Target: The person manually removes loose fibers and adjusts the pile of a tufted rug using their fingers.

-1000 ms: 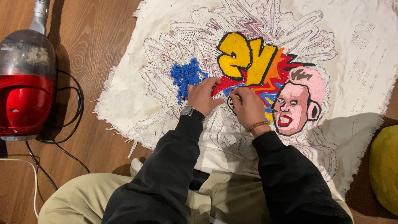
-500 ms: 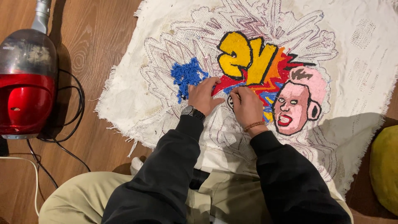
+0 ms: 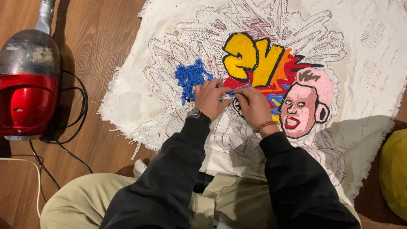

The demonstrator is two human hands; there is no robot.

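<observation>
- Barely anything has shifted since the earlier frames: both hands stay at the same spot on the cloth, the left fingers only a touch more spread toward the blue patch, and the camera view is much as it was.
- Nearest the camera, the person sits on the wooden floor (image 3: 106,38) in tan trousers and dark sleeves, with the near edge of the cloth pulled up over the lap, likely so the worked area lies within easy reach.
- Left hand (image 3: 208,97), a watch on its wrist, lies palm down on the tufted cloth (image 3: 140,101), fingers loosely curled and not closed on anything I can see; it seems to press the fabric flat right beside the blue yarn patch (image 3: 190,76).
- Right hand (image 3: 254,106), with a beaded band at the wrist, rests just beside it, fingertips pinched together toward the left hand's fingertips at a thin blue strand (image 3: 227,91); whether it truly grips that strand is too small to tell.
- Beyond the hands sit the yellow shapes (image 3: 250,57) over red and orange, and to the right a pink cartoon face (image 3: 303,106).
- Off to the left, well apart from the cloth, stands a red vacuum cleaner (image 3: 27,89) with its black cable (image 3: 80,101) looped on the boards.
- At the right edge lies a yellow-green cushion (image 3: 394,174).
</observation>
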